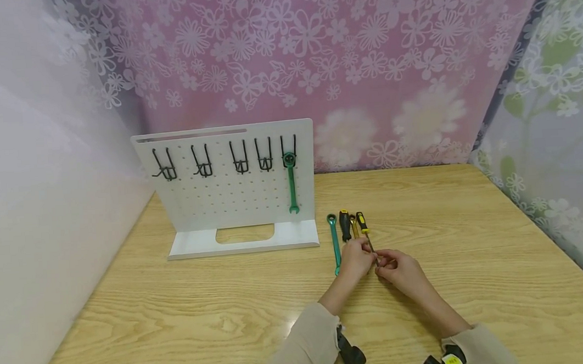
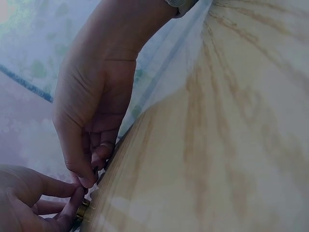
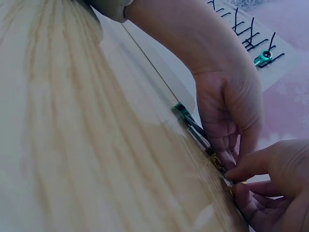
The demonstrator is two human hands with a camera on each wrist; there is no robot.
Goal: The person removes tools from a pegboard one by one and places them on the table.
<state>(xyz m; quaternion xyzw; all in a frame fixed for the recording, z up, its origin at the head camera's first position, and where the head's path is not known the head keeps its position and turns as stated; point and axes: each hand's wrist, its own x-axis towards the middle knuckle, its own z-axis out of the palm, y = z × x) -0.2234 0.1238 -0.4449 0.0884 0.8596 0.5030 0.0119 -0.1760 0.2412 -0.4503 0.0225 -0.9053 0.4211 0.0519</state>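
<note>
On the wooden table, a small black-and-yellow screwdriver lies with its handle away from me. My right hand pinches its thin shaft near the tip; in the left wrist view, dark metal shows between that thumb and fingers. Close beside it, my left hand has its thumb and fingertips together on the same shaft, partly hidden. Under and left of that hand lie a gold wrench, a larger black screwdriver and a green wrench, roughly side by side. The left hand covers their near ends.
A white pegboard stand stands at the back left, with several black double hooks in a row. Another green wrench hangs from the rightmost hook. Flowered curtains surround the table's back and right side.
</note>
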